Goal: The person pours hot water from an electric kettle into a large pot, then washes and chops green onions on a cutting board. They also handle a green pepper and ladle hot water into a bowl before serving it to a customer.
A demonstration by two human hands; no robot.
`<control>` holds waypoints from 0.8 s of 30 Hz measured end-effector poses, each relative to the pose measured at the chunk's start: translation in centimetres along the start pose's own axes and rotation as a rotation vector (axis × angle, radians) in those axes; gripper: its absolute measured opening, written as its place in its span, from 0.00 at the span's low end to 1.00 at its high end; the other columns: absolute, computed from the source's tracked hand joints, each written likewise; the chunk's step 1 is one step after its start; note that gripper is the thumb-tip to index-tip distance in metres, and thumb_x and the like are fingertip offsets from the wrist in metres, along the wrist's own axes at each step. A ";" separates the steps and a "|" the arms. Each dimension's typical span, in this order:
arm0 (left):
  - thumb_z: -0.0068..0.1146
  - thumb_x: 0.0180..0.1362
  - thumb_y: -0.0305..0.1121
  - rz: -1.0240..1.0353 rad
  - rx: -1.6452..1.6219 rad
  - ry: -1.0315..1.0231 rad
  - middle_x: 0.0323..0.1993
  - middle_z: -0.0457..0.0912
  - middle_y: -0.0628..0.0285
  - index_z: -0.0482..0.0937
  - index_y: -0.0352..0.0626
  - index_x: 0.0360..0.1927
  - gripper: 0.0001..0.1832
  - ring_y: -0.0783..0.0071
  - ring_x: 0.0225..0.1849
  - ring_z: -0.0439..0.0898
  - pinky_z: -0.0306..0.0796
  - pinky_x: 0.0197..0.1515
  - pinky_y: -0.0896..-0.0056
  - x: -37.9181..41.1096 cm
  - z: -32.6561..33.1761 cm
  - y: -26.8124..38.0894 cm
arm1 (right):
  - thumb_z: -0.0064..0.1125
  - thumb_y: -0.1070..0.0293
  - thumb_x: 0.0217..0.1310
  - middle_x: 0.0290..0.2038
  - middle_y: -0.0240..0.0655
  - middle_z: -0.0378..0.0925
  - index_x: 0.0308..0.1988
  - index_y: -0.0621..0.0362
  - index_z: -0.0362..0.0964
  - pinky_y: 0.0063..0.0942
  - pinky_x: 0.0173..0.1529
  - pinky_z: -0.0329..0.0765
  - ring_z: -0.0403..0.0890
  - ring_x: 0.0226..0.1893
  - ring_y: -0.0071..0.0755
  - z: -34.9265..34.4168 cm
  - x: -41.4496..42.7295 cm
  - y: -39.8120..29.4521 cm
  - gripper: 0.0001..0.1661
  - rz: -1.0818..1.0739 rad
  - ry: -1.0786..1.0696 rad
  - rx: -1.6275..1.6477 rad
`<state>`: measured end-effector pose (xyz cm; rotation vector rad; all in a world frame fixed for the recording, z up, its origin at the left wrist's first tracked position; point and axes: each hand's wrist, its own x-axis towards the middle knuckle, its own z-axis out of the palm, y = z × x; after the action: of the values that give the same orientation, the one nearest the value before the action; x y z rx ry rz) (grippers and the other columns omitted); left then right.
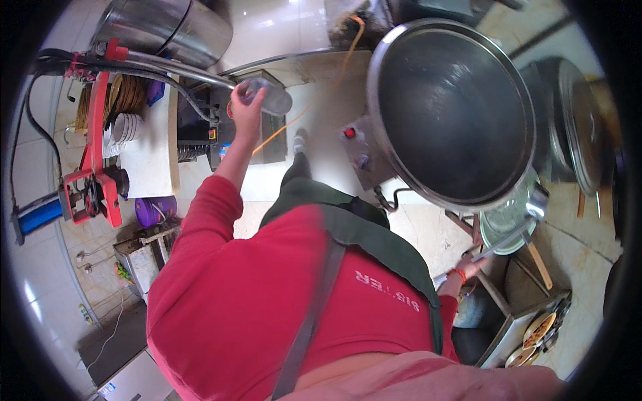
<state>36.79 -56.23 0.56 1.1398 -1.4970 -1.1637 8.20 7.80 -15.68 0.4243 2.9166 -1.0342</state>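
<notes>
My left hand (247,108), raised at the upper middle, grips a translucent rounded container or lid (275,98) by its near end; which of the two it is I cannot tell. Low on the right, my right hand (470,267) is closed around the long metal handle of a ladle (506,236), whose bowl hangs over a pale green basin (494,248) with clear liquid. Above that basin stands a large round dark pan (454,115) with a metal rim and no visible food in it.
A control box with a red switch (349,133) adjoins the pan. An orange cable (321,105) crosses the floor. Stacked white bowls (126,127) stand on a counter at left beside a red metal frame (98,125). A purple bucket (154,210) sits below. Metal lids (582,130) lean at right.
</notes>
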 end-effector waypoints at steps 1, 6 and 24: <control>0.63 0.47 0.32 0.003 -0.009 -0.005 0.49 0.67 0.58 0.61 0.36 0.52 0.30 0.72 0.50 0.66 0.62 0.52 0.72 3.3 -0.1 -1.8 | 0.49 0.78 0.51 0.53 0.47 0.63 0.56 0.60 0.55 0.36 0.53 0.65 0.68 0.48 0.42 -0.7 2.4 2.8 0.30 -0.006 0.073 0.911; 0.66 0.43 0.38 0.090 0.086 0.008 0.49 0.67 0.57 0.60 0.36 0.52 0.35 0.68 0.51 0.66 0.61 0.53 0.69 18.3 0.5 -13.8 | 0.51 0.72 0.56 0.45 0.47 0.70 0.59 0.61 0.50 0.31 0.45 0.72 0.74 0.42 0.40 -6.1 -4.2 -11.6 0.32 -0.195 0.364 -0.225; 0.67 0.40 0.36 0.029 0.217 -0.202 0.49 0.67 0.53 0.60 0.38 0.52 0.37 0.63 0.52 0.67 0.61 0.55 0.69 40.6 8.7 -30.0 | 0.48 0.74 0.54 0.15 0.31 0.64 0.48 0.63 0.56 0.21 0.13 0.63 0.64 0.10 0.23 14.9 -10.9 -42.2 0.20 0.279 -0.585 -0.152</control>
<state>25.33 -98.66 -25.81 1.1658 -1.8248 -1.1450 6.63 -35.55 -0.13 0.4195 2.3145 -0.7347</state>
